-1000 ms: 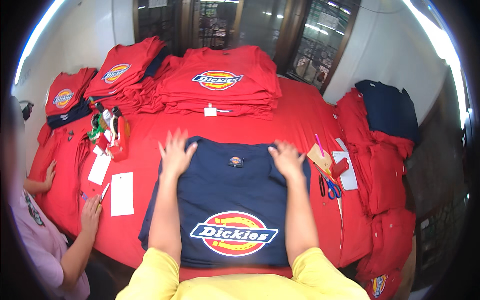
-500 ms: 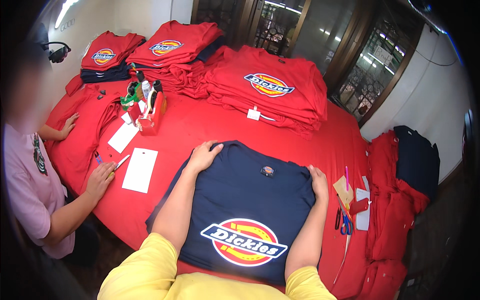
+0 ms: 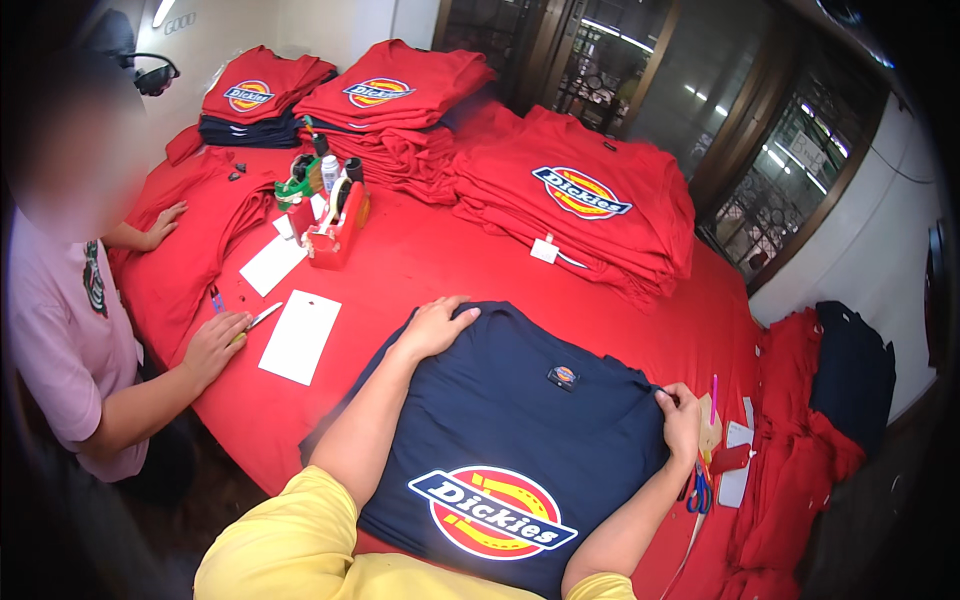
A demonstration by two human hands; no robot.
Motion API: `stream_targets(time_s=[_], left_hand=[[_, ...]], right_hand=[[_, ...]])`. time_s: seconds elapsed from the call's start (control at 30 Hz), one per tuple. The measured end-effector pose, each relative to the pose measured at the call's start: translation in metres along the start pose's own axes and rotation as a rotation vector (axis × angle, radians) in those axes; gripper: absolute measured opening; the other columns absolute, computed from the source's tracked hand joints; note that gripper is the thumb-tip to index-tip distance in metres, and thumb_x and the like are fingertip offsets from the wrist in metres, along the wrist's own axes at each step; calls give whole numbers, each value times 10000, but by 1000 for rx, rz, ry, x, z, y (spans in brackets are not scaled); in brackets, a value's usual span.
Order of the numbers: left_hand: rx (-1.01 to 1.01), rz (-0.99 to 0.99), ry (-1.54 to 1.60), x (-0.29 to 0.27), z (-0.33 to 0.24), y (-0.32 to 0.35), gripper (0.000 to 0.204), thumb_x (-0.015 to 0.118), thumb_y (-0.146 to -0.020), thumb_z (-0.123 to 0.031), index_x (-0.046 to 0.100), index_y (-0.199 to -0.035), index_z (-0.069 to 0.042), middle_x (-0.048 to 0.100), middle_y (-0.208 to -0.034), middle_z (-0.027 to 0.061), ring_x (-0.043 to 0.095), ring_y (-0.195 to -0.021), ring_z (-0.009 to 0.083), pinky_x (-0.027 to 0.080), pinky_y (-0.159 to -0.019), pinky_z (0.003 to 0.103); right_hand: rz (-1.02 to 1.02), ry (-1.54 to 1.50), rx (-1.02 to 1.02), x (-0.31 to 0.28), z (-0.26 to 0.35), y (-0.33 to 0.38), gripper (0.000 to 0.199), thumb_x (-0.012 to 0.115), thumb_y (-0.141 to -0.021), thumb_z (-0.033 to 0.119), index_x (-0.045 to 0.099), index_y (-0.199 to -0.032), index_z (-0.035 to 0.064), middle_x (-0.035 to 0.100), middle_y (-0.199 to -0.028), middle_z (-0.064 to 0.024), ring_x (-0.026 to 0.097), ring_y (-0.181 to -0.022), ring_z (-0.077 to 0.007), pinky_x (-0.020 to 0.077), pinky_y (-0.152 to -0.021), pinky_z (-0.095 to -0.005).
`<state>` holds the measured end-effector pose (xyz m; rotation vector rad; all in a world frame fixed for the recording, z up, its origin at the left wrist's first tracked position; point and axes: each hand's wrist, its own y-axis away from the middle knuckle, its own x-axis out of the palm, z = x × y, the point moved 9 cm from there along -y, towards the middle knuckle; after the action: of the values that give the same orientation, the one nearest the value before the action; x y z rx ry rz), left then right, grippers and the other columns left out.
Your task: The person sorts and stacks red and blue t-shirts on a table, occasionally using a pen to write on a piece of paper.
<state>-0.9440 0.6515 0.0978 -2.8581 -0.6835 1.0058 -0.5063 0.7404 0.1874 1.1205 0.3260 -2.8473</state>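
A navy shirt (image 3: 500, 400) lies flat, print up, on a red table (image 3: 420, 255) before a person in yellow (image 3: 275, 535). The left hand (image 3: 438, 326) rests on its far left corner, fingers extended and loosely open over the cloth; the right hand (image 3: 682, 418) pinches the far right edge between thumb and bent fingers. Blue-handled scissors (image 3: 700, 494) lie just beside the right forearm. At left, a co-worker (image 3: 60, 340) stands near a white card (image 3: 299, 338).

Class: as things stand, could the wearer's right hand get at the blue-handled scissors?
Probably yes: the scissors lie beside the right hand, handles uncovered, though its fingers seem to pinch the shirt and would need to release it.
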Motion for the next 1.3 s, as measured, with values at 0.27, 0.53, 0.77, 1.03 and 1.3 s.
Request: stream_targets(time_s=[0.27,0.53,0.77,1.03,1.3], left_hand=[[33,-12,36,-5,-13,2,470,600,-917,-428,636,-1236,-85,621,-1254,164,567,-1196,303,421,-1039,378],[2,-31,87,-1,-5,2,502,626,-902,-441,627,-1246,-76,617,-1268,159,557,-1218,284,409,-1054,364],[-69,74,183,11,-10,9,518,585,-919,-471,622,-1253,-77,615,-1273,158,556,-1220,291,403,-1058,359],[-56,77,121,1,-14,10,527,556,-932,-474,605,-1270,-73,612,-1274,163,554,-1217,307,410,-1047,374],[6,48,-15,6,-3,1,560,514,-954,-479,568,-1297,-40,581,-1288,216,543,-1216,353,416,-1042,400]], right_hand=[[-194,-181,-130,4,-20,-20,329,563,-972,235,499,-761,-9,409,-671,-10,361,-653,-92,324,-574,-289],[96,-107,-26,56,-63,-43,341,563,-954,308,628,-1054,-12,640,-1108,-182,591,-1053,-284,433,-917,-373],[227,-106,16,57,-57,-36,578,451,-985,467,578,-1275,-17,604,-1271,-195,530,-1235,-285,354,-1064,-347],[202,-68,-16,61,-56,-41,568,459,-983,450,582,-1263,-29,618,-1244,-205,544,-1218,-286,363,-1051,-344],[209,-105,9,62,-54,-40,532,472,-990,411,576,-1273,-27,615,-1257,-192,536,-1229,-270,357,-1057,-336]])
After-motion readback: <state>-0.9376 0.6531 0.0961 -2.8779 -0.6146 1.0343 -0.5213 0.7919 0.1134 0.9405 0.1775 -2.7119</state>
